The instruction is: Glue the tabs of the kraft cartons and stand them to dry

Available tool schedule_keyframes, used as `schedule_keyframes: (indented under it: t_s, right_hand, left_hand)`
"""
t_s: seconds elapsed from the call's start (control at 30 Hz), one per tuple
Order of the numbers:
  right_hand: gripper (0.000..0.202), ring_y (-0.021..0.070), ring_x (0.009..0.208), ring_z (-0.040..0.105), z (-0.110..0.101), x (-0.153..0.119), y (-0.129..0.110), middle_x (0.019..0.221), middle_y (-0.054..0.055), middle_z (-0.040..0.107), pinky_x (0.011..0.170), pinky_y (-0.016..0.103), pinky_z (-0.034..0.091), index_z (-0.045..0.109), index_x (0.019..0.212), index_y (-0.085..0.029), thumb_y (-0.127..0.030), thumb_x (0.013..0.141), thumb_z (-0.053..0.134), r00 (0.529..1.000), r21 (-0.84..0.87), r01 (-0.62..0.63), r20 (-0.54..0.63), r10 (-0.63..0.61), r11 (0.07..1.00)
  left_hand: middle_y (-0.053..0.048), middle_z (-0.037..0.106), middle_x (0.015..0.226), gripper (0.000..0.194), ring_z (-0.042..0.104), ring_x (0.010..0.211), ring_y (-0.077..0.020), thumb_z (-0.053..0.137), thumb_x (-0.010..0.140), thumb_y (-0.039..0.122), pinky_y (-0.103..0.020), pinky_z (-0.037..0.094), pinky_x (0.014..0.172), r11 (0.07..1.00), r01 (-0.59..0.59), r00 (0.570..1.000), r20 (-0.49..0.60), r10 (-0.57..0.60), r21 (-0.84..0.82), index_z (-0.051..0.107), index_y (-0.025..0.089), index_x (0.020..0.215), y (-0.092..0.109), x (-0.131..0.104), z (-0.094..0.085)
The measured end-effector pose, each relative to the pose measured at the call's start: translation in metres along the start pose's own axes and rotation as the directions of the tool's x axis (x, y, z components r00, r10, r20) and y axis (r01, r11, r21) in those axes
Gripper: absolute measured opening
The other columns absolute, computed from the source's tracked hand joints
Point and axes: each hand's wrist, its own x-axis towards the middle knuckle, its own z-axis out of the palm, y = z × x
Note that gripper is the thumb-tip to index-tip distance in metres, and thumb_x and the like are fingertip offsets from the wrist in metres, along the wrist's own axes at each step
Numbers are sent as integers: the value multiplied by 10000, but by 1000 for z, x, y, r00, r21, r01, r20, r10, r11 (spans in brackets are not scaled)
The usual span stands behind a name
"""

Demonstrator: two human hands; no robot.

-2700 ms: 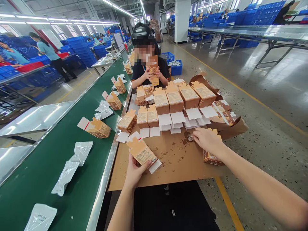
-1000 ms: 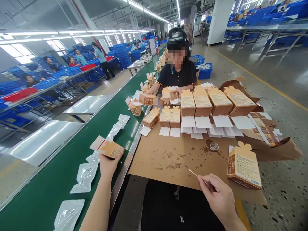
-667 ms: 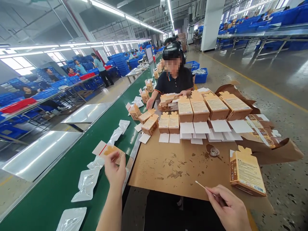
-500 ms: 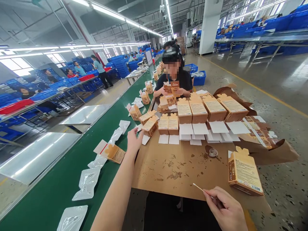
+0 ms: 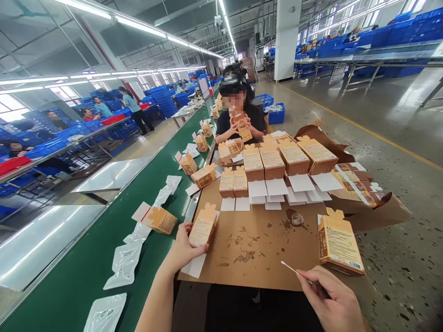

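At two o'clock, the worker's right hand [image 5: 330, 297] pinches a cotton swab [image 5: 290, 267]; at eleven, the left hand [image 5: 183, 251] grips a printed carton [image 5: 202, 228] beside the green belt [image 5: 79, 267]. A clear cup [image 5: 296, 219] sits at one; farther, at twelve, a co-worker [image 5: 256, 119] holds another carton [image 5: 243, 128].

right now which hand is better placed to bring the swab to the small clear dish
Probably the right hand: it holds the cotton swab and is nearer the small clear dish. The left hand is farther off and grasping a carton.
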Motion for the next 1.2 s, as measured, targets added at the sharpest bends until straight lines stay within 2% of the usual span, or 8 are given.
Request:
schedule_keyframes:
  t_s: [0.07,0.17,0.27,0.37,0.5,0.67,0.87,1.2]
  right_hand:
    - [231,171,480,617,3,6,-3,628,-18,654,438,266,518,855,834,-301,-371,1049,804,1000,27,26,0,-26,999]
    - [206,163,491,617,9,10,-9,643,-23,659,450,264,513,855,854,-292,-323,1051,804,1000,39,27,10,-27,999]
    - [227,149,505,584,19,7,-18,647,-28,635,472,266,474,844,857,-274,-258,1070,765,998,15,39,48,-40,999]
    - [265,134,538,568,41,3,-20,658,-34,608,523,260,451,814,844,-252,-195,1082,711,991,-13,81,107,-80,997]
    - [316,117,588,576,79,-2,-10,692,-44,586,593,235,451,765,839,-234,-154,1110,624,971,-96,157,194,-137,983]
    - [314,124,622,539,102,-3,5,724,-37,584,632,250,431,684,806,-240,-106,1077,597,941,-171,215,299,-158,961]
    - [356,138,645,518,96,1,15,716,-27,589,635,269,398,578,735,-253,-69,1039,586,919,-247,209,382,-104,946]
    - [337,133,576,507,53,-4,5,670,-46,573,572,266,443,693,782,-267,-220,1108,624,983,-187,42,181,-7,981]
  left_hand:
    - [-208,777,1463,1242,773,1394,-441,1084,565,610,-615,606,1241,984,79,991,124,-60,-161,548,224,1617,-7,-19,-6]
    - [-214,843,1417,1104,803,1366,-490,1061,630,711,-673,651,1184,850,218,973,172,-152,-479,682,235,1551,-10,-41,3]
    - [-208,868,1368,827,767,1453,-505,965,770,744,-688,636,1227,602,213,972,108,-206,-770,806,231,1399,-2,-54,34]
    - [-187,845,1459,759,694,1569,-466,994,766,660,-620,587,1318,489,149,981,66,-182,-859,824,222,1362,14,-53,76]
    - [-211,799,1545,871,699,1559,-454,1078,699,618,-602,578,1317,543,132,989,77,-123,-829,767,196,1395,28,-40,110]
    - [-207,832,1416,884,801,1380,-414,1115,644,665,-590,630,1226,693,104,994,64,-83,-713,717,208,1288,29,-34,107]
    - [-135,834,1245,846,845,1224,-374,1118,636,632,-567,696,1092,746,9,999,-21,-31,-666,630,254,1214,27,-39,122]
    - [-106,772,1275,856,822,1186,-348,1084,694,565,-505,699,1012,898,-183,967,-236,92,-400,562,290,1314,22,-73,146]
